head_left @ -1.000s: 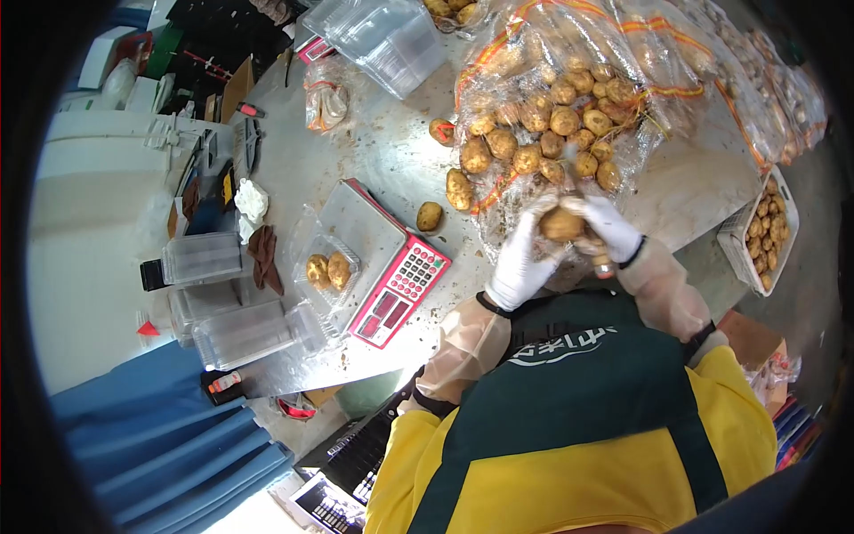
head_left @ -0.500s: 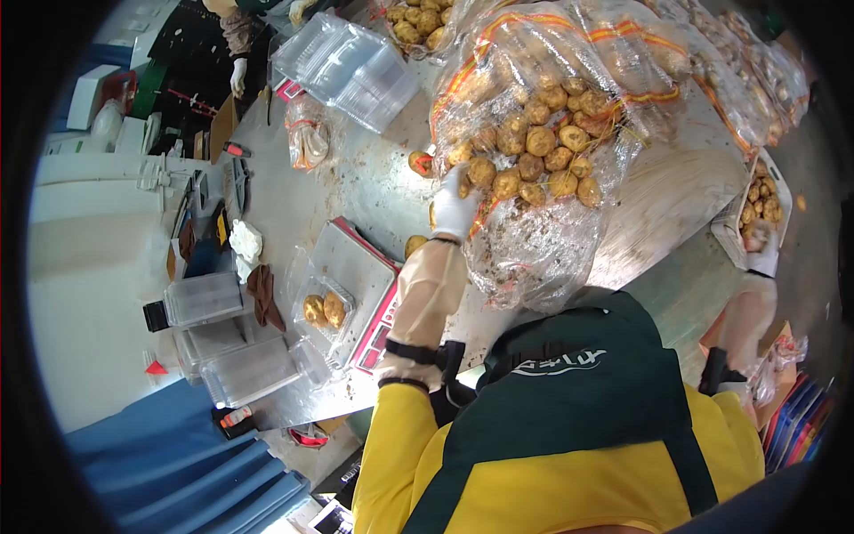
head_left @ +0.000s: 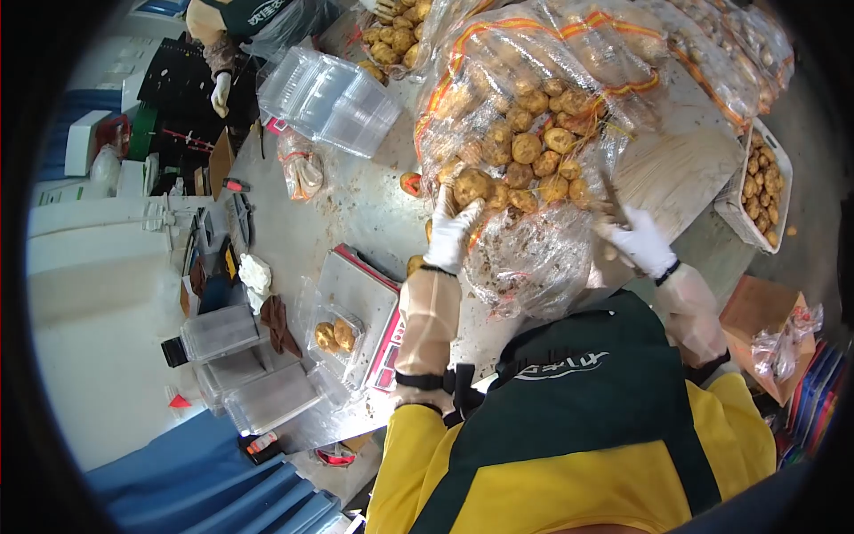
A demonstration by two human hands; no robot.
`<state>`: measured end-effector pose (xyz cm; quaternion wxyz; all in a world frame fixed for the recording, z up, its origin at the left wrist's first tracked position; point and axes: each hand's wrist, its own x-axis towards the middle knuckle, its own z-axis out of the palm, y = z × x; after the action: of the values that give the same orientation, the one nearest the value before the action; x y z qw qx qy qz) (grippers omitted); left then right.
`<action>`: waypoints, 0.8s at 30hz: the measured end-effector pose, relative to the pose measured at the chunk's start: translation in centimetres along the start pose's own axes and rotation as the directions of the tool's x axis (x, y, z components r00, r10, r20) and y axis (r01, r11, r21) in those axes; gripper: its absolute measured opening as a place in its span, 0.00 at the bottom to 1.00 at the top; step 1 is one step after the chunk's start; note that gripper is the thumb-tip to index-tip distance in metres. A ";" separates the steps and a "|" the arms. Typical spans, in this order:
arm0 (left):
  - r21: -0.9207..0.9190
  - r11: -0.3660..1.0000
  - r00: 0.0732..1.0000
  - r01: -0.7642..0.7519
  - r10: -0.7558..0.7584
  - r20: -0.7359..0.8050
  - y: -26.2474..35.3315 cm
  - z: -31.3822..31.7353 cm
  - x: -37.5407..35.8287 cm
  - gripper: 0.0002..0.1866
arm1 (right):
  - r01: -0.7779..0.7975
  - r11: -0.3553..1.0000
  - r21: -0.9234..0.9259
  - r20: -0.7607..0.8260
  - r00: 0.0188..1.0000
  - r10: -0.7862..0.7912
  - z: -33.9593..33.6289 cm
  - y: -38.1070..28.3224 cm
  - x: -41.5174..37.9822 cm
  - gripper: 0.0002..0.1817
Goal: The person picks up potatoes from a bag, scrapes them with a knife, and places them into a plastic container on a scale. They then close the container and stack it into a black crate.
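My left hand (head_left: 452,233), in a white glove, has its thumb and fingers around a potato (head_left: 472,186) at the near left edge of the loose pile. My right hand (head_left: 642,242), also gloved, is beside the pile's right side. Its fingers are smeared by motion next to a brown blur, and I cannot tell whether they hold anything. Several potatoes (head_left: 527,149) spill from the mouth of a clear plastic bag (head_left: 525,53) with red and yellow bands. The bag's crumpled, dirt-specked near flap (head_left: 529,267) lies between my hands.
Left on the metal table, a scale (head_left: 369,307) carries a clear tray with two potatoes (head_left: 334,335). Stacked clear containers (head_left: 329,102) stand farther back. A white crate (head_left: 734,209) of potatoes is at right, above an open cardboard box (head_left: 756,311). Another person's gloved hand (head_left: 221,95) shows far left.
My right hand has moved left from the white crate to the potato pile. My left hand stays by the bag, its thumb now spread around a potato. The view has shifted slightly.
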<state>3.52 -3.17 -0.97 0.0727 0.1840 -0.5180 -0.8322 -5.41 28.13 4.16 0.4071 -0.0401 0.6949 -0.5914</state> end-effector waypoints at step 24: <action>-0.428 0.904 0.987 0.012 -0.078 -0.137 0.2 7.7 -8.8 0.26 | 0.236 0.967 0.095 0.216 0.943 -0.251 10.2 -3.3 -0.3 0.47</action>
<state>8.66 5.87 4.25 0.1308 0.2383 -0.3123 -0.9103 -0.36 19.21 7.44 0.4085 -0.1791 0.6131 -0.6520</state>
